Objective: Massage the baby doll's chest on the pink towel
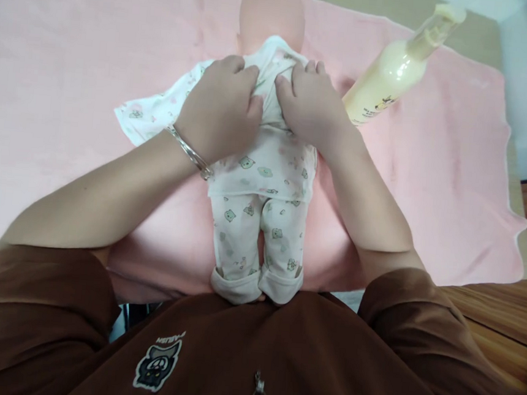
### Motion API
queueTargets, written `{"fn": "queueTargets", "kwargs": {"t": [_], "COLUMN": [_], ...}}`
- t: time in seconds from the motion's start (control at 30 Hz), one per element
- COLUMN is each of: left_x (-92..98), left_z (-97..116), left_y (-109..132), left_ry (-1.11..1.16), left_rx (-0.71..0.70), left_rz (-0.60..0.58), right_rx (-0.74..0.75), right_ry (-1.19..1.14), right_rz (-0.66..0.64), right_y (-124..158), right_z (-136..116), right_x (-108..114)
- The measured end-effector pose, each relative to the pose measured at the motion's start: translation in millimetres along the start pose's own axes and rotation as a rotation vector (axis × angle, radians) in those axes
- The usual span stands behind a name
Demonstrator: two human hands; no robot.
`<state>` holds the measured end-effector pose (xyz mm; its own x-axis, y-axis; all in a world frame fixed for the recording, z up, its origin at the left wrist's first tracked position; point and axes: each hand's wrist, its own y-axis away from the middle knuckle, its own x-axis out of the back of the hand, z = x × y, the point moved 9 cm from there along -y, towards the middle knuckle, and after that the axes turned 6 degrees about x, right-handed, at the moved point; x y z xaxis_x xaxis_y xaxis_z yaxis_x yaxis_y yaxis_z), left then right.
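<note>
A bald, peach-coloured baby doll point(273, 11) lies on its back with its head away from me, on a pink towel point(432, 163). It wears a white top point(266, 167) with a pale print and matching trousers point(257, 240) with turned-up cuffs. My left hand point(220, 104), with a metal bangle point(189, 152) on its wrist, grips the fabric on the doll's chest. My right hand point(306, 103) holds the same top just beside it, and the two hands nearly touch. Together they hide the doll's chest.
A cream pump bottle of lotion point(394, 70) lies tilted on the towel, right of the doll and near my right hand. A wooden surface point(512, 305) shows beyond the towel at the right. My brown shirt point(249, 356) fills the bottom of the view.
</note>
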<state>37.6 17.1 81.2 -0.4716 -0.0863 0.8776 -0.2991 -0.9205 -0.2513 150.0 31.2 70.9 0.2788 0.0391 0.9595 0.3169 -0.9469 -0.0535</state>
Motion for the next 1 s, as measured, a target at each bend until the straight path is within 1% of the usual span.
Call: {"fn": "queueTargets", "kwargs": {"t": [0.07, 0.13, 0.2, 0.23, 0.3, 0.37, 0.43, 0.47, 0.53, 0.6, 0.67, 0.73, 0.77, 0.83, 0.87, 0.97, 1.0], "left_x": [-5.2, -10.3, -13.9, -14.1, -9.8, -3.7, 0.5, 0.1, -1.9, -6.5, -9.9, -12.8, -12.5, -11.2, -9.3, -2.1, -0.2], "left_z": [-16.5, -35.5, -41.6, -37.9, -22.5, -3.6, 4.8, 4.7, -4.6, -19.0, -32.4, -38.4, -38.3, -28.9, -21.1, 5.6, 10.7], "left_y": [-13.6, -24.8, -28.1, -26.6, -17.8, -6.5, -0.7, -1.0, -6.9, -16.1, -23.9, -26.8, -25.7, -18.8, -13.3, 3.9, 7.3], "left_ry": [0.033, 0.012, -0.034, -0.052, -0.075, -0.071, -0.032, 0.007, 0.085, 0.143, 0.181, 0.203, 0.200, 0.160, 0.135, 0.075, 0.066], "left_rx": [0.069, 0.168, 0.192, 0.159, 0.061, -0.048, -0.072, -0.063, 0.002, 0.074, 0.131, 0.151, 0.151, 0.103, 0.065, -0.066, -0.083], "left_rz": [0.021, 0.064, 0.082, 0.084, 0.094, 0.096, 0.088, 0.069, 0.052, 0.040, 0.041, 0.023, 0.022, 0.007, 0.007, 0.028, 0.035], "right_rx": [-0.011, 0.050, 0.134, 0.165, 0.189, 0.175, 0.135, 0.112, 0.053, 0.026, 0.031, 0.058, 0.071, 0.109, 0.119, 0.086, 0.076], "right_ry": [0.085, 0.125, 0.149, 0.166, 0.193, 0.183, 0.119, 0.088, 0.065, 0.082, 0.111, 0.124, 0.126, 0.112, 0.097, 0.042, 0.031], "right_rz": [0.064, 0.089, 0.072, 0.068, 0.082, 0.117, 0.126, 0.117, 0.103, 0.088, 0.080, 0.065, 0.062, 0.072, 0.082, 0.094, 0.094], "right_y": [11.8, 26.6, 36.8, 38.2, 32.6, 19.2, 5.6, 1.3, 1.1, 11.1, 25.2, 35.4, 37.2, 33.0, 27.6, 6.0, 0.0], "right_z": [-11.7, -33.6, -52.2, -56.4, -51.9, -35.2, -16.4, -10.1, -6.6, -18.2, -37.4, -53.4, -57.1, -55.3, -49.3, -18.4, -9.6], "right_x": [4.1, 4.8, 3.6, 4.0, 6.9, 10.4, 9.8, 7.9, 4.3, 1.7, 1.0, 0.9, 1.7, 4.8, 6.7, 9.3, 9.0]}}
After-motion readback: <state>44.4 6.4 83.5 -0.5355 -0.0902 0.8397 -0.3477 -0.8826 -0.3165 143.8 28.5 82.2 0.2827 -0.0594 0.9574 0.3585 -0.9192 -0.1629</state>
